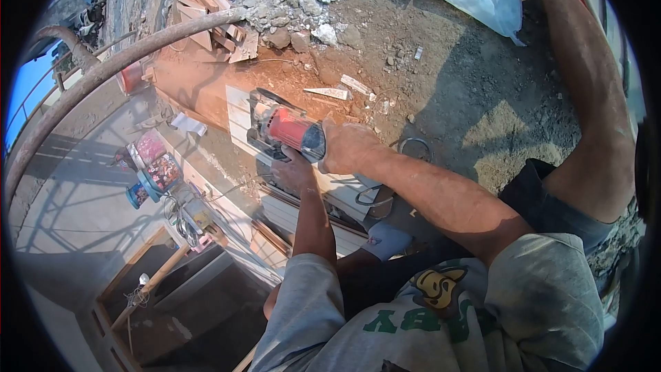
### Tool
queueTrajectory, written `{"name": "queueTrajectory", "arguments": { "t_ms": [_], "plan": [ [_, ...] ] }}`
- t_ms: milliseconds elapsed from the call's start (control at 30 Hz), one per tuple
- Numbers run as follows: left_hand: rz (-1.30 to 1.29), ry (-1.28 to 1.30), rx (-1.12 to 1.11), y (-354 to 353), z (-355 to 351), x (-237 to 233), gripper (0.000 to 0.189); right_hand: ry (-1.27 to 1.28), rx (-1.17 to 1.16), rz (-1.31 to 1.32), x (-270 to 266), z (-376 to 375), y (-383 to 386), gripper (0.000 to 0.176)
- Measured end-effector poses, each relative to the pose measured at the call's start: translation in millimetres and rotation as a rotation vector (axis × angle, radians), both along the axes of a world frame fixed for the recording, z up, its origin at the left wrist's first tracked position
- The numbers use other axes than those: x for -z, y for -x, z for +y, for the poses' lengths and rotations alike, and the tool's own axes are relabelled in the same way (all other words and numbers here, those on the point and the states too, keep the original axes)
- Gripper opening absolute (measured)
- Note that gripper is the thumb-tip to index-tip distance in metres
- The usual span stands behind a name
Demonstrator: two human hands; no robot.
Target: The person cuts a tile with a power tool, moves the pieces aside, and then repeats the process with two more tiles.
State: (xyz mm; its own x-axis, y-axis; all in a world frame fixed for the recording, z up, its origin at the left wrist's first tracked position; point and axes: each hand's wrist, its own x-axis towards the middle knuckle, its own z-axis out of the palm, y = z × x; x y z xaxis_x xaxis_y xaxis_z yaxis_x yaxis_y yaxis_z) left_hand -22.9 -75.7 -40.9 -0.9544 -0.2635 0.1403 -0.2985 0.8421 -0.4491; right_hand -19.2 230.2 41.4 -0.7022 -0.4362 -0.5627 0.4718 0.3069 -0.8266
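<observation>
My right hand is closed around the black rear end of a red and black handheld circular saw. The fingers of my left hand grip the saw's lower side, close to its base plate. The tool rests on a pale, grooved panel, and its blade is hidden from this angle. Reddish dust hangs and lies beyond the front of the saw. Below my hands, more pale panels are stacked beside my sock-covered foot.
Broken wood pieces and rubble lie at the top. A curved metal pipe crosses the left side. A tied white plastic bag sits upper right. A cable loops near my right forearm. An opening with timber framing drops away lower left.
</observation>
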Motion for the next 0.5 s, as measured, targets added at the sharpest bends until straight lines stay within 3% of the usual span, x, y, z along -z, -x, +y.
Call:
{"name": "queueTrajectory", "arguments": {
  "t_ms": [67, 167, 233, 500],
  "plan": [
    [-0.016, 0.045, -0.003, -0.7, 1.1, 0.2, 0.060, -0.004, 0.007, 0.007, 0.4, 0.3, -2.1, 0.064],
    [0.022, -0.105, -0.067, -0.5, 18.9, -9.1, 0.058, -0.006, 0.000, 0.005, 0.8, 1.5, -5.3, 0.063],
    [0.142, -0.299, -0.251, -0.2, 53.0, -27.8, 0.058, -0.009, 0.015, 0.016, 3.0, 0.1, -8.0, 0.063],
    [0.106, -0.352, -0.245, -7.4, 51.1, -32.8, 0.065, 0.005, 0.053, 0.037, 7.8, -0.6, -18.2, 0.063]
  ]
}}
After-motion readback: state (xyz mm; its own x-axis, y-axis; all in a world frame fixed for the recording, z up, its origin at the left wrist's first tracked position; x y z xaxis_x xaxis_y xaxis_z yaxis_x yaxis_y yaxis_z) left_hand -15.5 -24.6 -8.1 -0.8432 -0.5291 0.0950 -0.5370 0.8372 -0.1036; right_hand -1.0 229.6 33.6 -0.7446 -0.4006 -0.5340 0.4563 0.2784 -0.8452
